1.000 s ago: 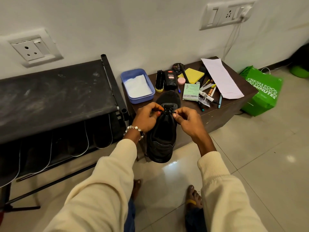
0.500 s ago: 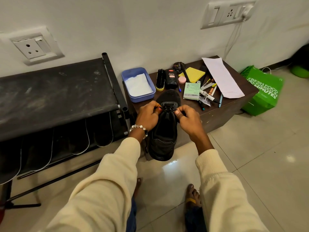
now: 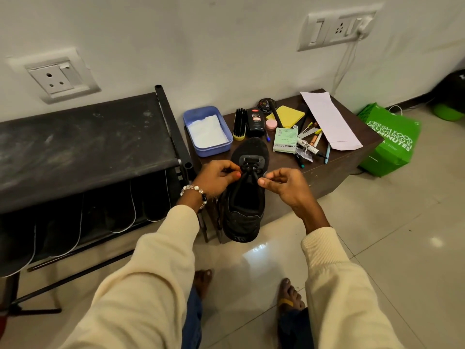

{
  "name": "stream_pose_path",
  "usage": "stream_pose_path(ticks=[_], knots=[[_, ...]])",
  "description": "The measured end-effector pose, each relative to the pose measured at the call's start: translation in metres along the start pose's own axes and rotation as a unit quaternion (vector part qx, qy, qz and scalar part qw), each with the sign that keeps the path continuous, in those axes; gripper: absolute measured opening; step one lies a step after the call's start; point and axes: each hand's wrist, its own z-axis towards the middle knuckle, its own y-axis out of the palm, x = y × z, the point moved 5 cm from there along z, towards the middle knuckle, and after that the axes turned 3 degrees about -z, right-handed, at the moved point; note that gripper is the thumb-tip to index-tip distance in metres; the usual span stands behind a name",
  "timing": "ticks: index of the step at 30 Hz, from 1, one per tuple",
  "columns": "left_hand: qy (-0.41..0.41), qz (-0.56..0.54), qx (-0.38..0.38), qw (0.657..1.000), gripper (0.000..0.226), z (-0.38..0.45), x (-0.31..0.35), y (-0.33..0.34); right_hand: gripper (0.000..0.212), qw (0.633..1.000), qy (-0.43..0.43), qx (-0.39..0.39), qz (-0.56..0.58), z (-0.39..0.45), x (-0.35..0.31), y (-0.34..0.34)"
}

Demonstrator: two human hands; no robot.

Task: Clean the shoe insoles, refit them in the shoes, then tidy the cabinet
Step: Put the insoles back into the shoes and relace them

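Black shoe (image 3: 247, 197) sits mid-frame, toe on the brown cabinet (image 3: 327, 170), heel overhanging its front edge; left hand (image 3: 216, 178) and right hand (image 3: 284, 185) each pinch its laces (image 3: 247, 170).

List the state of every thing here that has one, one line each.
Shoe: toe on the cabinet, heel hanging past its edge, laces being worked.
Left hand: pinches a lace.
Right hand: pinches a lace.
Blue tub: lidless, white cloth inside.
Brush: lying flat.
Wall plug: plugged in.
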Motion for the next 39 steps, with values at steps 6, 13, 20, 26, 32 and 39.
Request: stream_pose_path(ticks=[6, 13, 20, 26, 32, 39], knots=[[0.016, 0.036, 0.039, 0.998, 0.014, -0.005, 0.004, -0.001, 0.008, 1.000, 0.007, -0.010, 0.012, -0.008, -0.005, 0.004], [0.029, 0.098, 0.080, 0.992, 0.009, -0.005, 0.008, 0.004, 0.014, 0.997, 0.032, -0.022, 0.067, -0.009, -0.005, 0.011], [-0.070, -0.085, 0.096, 0.989, 0.023, -0.004, -0.001, 0.001, 0.023, 0.976, 0.099, 0.018, 0.194, -0.008, 0.000, 0.005], [-0.022, -0.014, 0.053, 0.998, 0.006, -0.005, 0.000, 0.004, 0.007, 0.998, 0.025, -0.010, 0.054, -0.008, -0.003, 0.004], [-0.001, 0.019, 0.084, 0.996, 0.013, -0.004, -0.001, 0.002, 0.009, 0.999, 0.015, 0.008, 0.039, -0.008, -0.005, 0.005], [-0.096, -0.078, 0.118, 0.985, 0.023, 0.006, -0.015, 0.001, 0.015, 0.986, 0.095, 0.019, 0.137, -0.007, 0.000, 0.005]])
